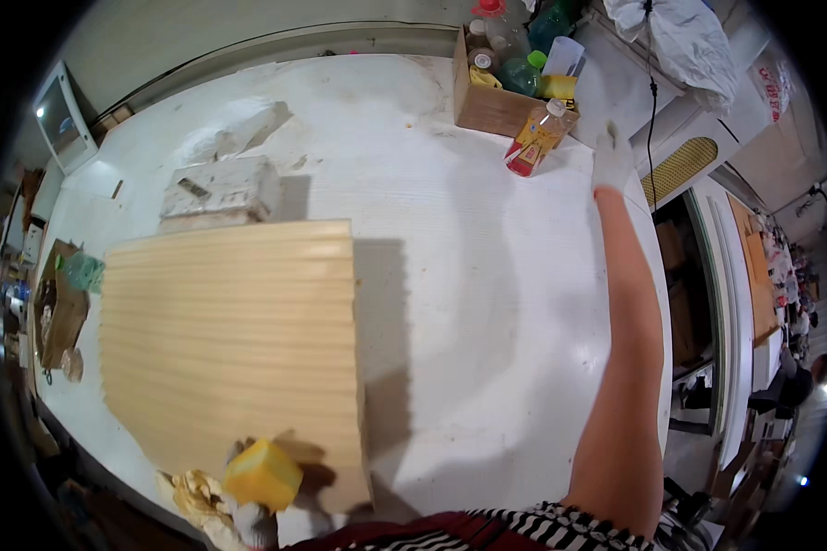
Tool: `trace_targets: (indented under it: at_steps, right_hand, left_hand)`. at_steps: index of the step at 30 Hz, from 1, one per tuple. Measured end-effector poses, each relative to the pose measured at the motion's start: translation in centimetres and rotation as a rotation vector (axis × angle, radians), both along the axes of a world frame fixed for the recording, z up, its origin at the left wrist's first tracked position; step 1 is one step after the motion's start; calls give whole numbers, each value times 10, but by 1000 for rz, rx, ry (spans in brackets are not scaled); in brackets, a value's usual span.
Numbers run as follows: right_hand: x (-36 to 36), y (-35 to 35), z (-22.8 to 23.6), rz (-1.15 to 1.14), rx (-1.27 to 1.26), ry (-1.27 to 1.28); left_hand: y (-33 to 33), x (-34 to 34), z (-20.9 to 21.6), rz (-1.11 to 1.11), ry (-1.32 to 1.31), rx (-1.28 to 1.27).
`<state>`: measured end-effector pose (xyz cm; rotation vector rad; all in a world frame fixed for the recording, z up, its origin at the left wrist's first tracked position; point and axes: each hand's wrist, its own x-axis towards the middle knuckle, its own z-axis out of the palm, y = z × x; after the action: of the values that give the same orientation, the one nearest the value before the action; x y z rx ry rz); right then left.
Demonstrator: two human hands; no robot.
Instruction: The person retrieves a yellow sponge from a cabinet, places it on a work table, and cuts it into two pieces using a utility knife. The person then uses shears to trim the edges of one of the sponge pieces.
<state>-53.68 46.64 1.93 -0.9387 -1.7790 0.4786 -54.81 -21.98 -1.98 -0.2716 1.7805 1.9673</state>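
Observation:
My left hand (259, 525), in a grey-white glove, grips a yellow sponge-like block (265, 473) at the lower left. It is over the near edge of a large beige panel (234, 321) with ridges running across it. A crumpled yellowish cloth (200, 500) is beside that hand. My right arm stretches far forward along the right side of the table, and the white-gloved right hand (613, 156) appears open, its fingers extended and somewhat blurred. Nearest to it are a bottle with a red and yellow label (536, 140) and a cardboard box of bottles (487, 108).
Behind the panel, a stained whitish block (220, 191) sits on the white table (487, 275), with crumpled clear plastic (225, 133) farther back. At the left edge are a cardboard box (62, 308) and a green bottle (83, 272). A black cord (652, 101) hangs near my right hand.

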Motion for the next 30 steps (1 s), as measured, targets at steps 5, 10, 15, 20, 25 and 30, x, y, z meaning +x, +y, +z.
trace_targets:
  at_steps: [5, 10, 15, 20, 25, 30]
  right_hand:
    - [131, -210, -37, 264, -591, -234]
    - [178, -411, -4, 661, -914, -54]
    - [162, -545, 36, 1186, -917, 206]
    - [110, -656, 55, 1502, -1005, 300]
    - [87, -730, 61, 1518, -1230, 155]
    - [49, -803, 39, 1446, -1886, 414]
  left_hand:
    - [-35, 29, 29, -3, 28, 41]
    - [-69, 63, 72, 10, 105, 119]
    - [-84, 66, 119, 52, 322, 248]
    - [-137, 81, 124, 49, 520, 165]
    - [-210, 78, 122, -125, 405, 240]
    - [-300, 53, 106, -99, 271, 460]
